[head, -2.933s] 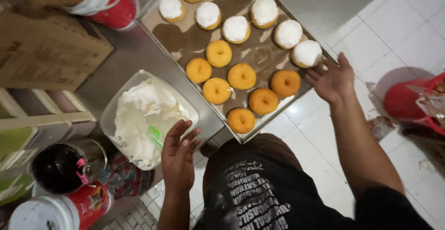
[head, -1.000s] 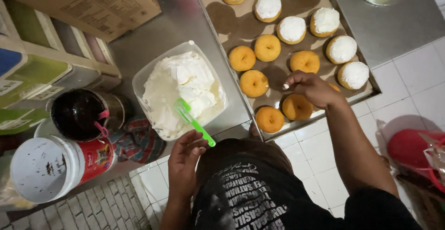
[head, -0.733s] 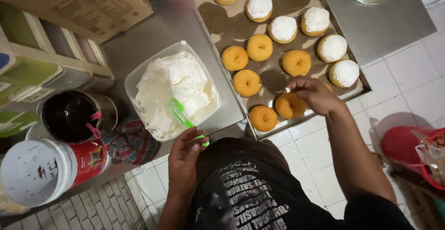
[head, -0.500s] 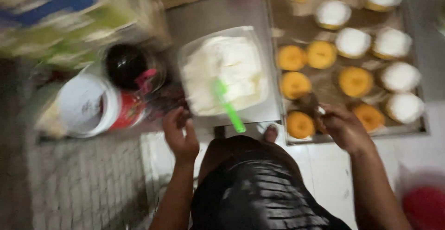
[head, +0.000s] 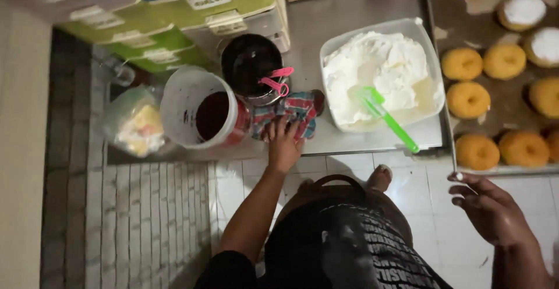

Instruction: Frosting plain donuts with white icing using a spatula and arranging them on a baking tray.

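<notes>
Moved off the green spatula (head: 387,120), left hand (head: 283,146) now down on checked cloth (head: 288,114), fingers (head: 278,130) spread flat as if wiping. Right hand (head: 490,207) loose, open, holding nothing, below donut tray (head: 451,149).

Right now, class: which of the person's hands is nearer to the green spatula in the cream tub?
Left. The left hand rests on the checked cloth beside the tub; the right hand hangs lower, off the counter, farther from the green spatula.
</notes>
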